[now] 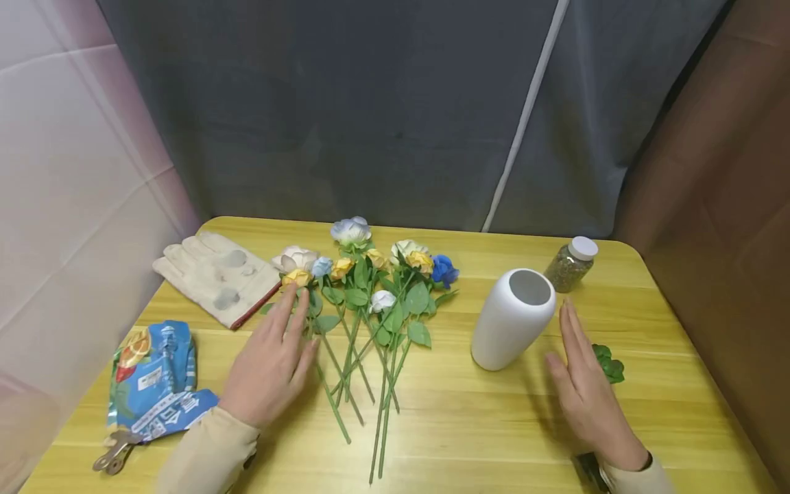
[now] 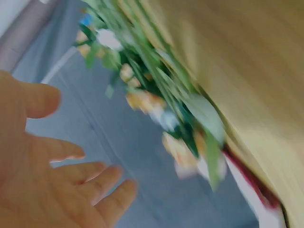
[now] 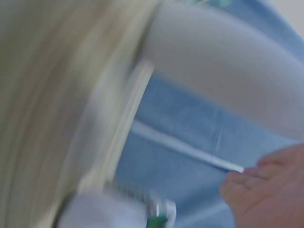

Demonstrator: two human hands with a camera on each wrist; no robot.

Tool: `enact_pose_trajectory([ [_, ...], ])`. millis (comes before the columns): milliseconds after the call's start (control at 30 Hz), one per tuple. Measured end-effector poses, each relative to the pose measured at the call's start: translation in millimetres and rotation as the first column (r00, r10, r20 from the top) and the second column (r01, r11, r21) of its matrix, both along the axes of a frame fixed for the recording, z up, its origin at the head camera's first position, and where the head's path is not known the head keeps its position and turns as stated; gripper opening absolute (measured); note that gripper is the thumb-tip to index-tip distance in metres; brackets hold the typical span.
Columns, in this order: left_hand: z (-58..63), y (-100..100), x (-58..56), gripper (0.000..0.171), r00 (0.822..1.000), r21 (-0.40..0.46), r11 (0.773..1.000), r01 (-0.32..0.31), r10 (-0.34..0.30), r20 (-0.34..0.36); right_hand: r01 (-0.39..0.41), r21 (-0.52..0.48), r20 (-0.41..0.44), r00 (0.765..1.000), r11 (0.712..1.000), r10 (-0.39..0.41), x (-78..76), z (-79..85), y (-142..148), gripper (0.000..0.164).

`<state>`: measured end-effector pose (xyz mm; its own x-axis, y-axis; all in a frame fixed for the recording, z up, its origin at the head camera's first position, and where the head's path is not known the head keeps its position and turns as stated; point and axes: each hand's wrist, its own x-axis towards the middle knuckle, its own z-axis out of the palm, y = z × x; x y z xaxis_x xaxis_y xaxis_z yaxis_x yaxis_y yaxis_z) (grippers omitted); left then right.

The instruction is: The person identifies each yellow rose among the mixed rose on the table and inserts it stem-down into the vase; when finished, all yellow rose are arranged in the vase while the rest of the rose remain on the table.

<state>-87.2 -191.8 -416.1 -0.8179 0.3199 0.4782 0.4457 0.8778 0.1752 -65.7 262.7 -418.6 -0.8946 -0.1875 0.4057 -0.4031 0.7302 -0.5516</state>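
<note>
In the head view my left hand [image 1: 269,360] hovers by the left side of a spread of artificial flowers [image 1: 364,302], fingers extended and holding nothing. The blooms are white, yellow, pale blue and deep blue, with green stems pointing toward me. My right hand [image 1: 589,391] is held beside a white vase [image 1: 512,319], fingers straight, its palm turned toward the vase. The vase stands upright with a dark opening on top. In the left wrist view the left palm [image 2: 61,185] is empty. The right wrist view is blurred; the right hand [image 3: 270,190] appears below the vase [image 3: 223,61].
A work glove [image 1: 216,278] lies at the back left of the wooden table [image 1: 444,439]. Nearer sits a blue packet [image 1: 154,377] with a metal clip [image 1: 117,453]. Behind the vase is a white-capped jar [image 1: 570,266]; a small green succulent [image 1: 607,363] lies behind my right hand.
</note>
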Motion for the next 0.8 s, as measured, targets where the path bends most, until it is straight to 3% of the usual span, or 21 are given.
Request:
enact_pose_trajectory([
  [100,4.4,17,-13.9,0.055,0.998,0.064,0.996,0.067,-0.067,0.010,-0.056,-0.192,-0.001,0.998,0.980,0.057,-8.2,11.9,-7,0.078],
  [200,2.1,36,-29.9,0.034,0.986,0.143,0.981,0.127,-0.140,0.086,-0.099,-0.297,-0.014,0.995,0.950,0.099,-19.4,22.1,-14,0.087],
  [300,-3.9,53,-44.6,0.022,0.966,0.208,0.969,0.137,-0.177,0.190,-0.105,-0.359,-0.011,0.994,0.927,0.108,-29.3,29.8,-20,0.090],
  [500,-12.5,72,-63.7,0.014,0.940,0.227,0.973,0.049,-0.122,0.319,-0.088,-0.376,0.011,0.995,0.922,0.100,-38.9,36.0,-23,0.083],
  [600,-11.9,76,-68.4,0.015,0.927,0.200,0.980,0.011,-0.085,0.364,-0.084,-0.362,0.011,0.995,0.928,0.094,-39.6,36.8,-23,0.082],
  [800,-8.1,79,-73.1,0.013,0.910,0.155,0.988,-0.001,-0.064,0.410,-0.075,-0.355,0.012,0.996,0.932,0.085,-40.1,38.3,-24,0.082],
])
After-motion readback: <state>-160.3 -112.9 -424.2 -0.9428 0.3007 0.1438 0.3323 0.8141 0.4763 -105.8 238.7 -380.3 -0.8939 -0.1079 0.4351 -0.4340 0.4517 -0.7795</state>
